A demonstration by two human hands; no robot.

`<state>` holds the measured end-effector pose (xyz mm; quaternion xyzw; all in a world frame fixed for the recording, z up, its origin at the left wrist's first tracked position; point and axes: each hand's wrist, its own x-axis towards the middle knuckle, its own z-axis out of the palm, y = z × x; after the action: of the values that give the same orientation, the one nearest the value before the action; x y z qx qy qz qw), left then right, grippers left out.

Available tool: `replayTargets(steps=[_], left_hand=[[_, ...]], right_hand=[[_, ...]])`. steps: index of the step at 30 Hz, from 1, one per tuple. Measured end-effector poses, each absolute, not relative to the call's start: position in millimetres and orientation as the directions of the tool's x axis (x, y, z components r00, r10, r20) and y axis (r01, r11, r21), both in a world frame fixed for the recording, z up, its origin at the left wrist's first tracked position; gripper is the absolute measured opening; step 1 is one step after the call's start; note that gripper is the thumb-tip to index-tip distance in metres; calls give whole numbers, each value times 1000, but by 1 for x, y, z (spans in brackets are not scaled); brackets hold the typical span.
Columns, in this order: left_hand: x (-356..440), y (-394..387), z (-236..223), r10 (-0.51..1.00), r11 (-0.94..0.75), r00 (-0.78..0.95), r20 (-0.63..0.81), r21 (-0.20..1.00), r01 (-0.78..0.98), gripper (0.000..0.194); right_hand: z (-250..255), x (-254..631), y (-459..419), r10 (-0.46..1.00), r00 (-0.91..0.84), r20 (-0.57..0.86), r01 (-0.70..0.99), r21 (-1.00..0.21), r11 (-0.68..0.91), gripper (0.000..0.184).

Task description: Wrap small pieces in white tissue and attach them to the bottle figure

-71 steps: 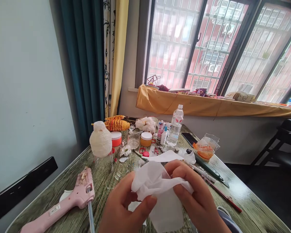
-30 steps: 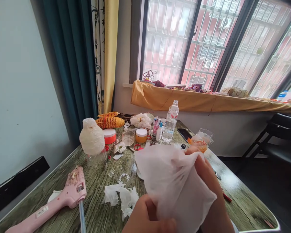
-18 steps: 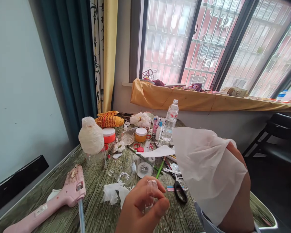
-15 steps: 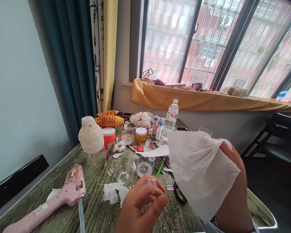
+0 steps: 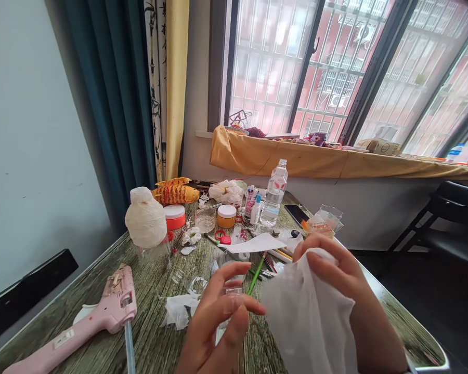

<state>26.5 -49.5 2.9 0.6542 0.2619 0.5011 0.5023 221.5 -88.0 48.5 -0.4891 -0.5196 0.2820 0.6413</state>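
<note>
My left hand (image 5: 218, 317) is at the bottom middle, fingers curled around a small clear plastic piece (image 5: 234, 300). Much of that piece is hidden, so I cannot tell its exact kind. My right hand (image 5: 335, 275) pinches the gathered top of a thin white tissue sheet (image 5: 308, 317), which hangs down in folds. The tissue's edge is close to my left fingertips. Beyond the hands lies a green-handled brush (image 5: 257, 274), near a strip of white paper (image 5: 253, 243). White tissue scraps (image 5: 178, 310) rest left of my left hand.
A pink glue gun (image 5: 101, 322) lies at the left, near a paper-covered round form (image 5: 145, 221). Farther back are a red jar (image 5: 174, 218), an orange jar (image 5: 226, 216), an orange fish-shaped piece (image 5: 176, 194) and a water bottle (image 5: 273, 195). A phone (image 5: 296, 213) lies by clear packets (image 5: 323, 221).
My right hand has come down and left with the tissue, which is now more bunched. The phone and packets behind it have come into view. My left fingers have spread a little.
</note>
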Motion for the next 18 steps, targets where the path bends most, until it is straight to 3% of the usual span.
replayTargets(steps=[4,8,10,12,18], left_hand=[[28,-45,4,745,-97,613,263,952,-291,41],[31,-48,4,685,128,720,112,954,-270,41],[30,-48,5,671,127,739,62,972,-196,41],[28,-47,7,683,67,729,46,990,-125,40],[19,-40,14,842,-176,509,179,983,-55,40]], right_hand=[[42,226,-82,878,133,460,330,-856,398,28],[45,227,-80,868,12,496,437,-784,442,14],[46,230,-80,864,-47,501,473,-751,461,7],[45,237,-82,861,-84,501,491,-731,473,11],[42,252,-85,855,-26,517,488,-740,463,31]])
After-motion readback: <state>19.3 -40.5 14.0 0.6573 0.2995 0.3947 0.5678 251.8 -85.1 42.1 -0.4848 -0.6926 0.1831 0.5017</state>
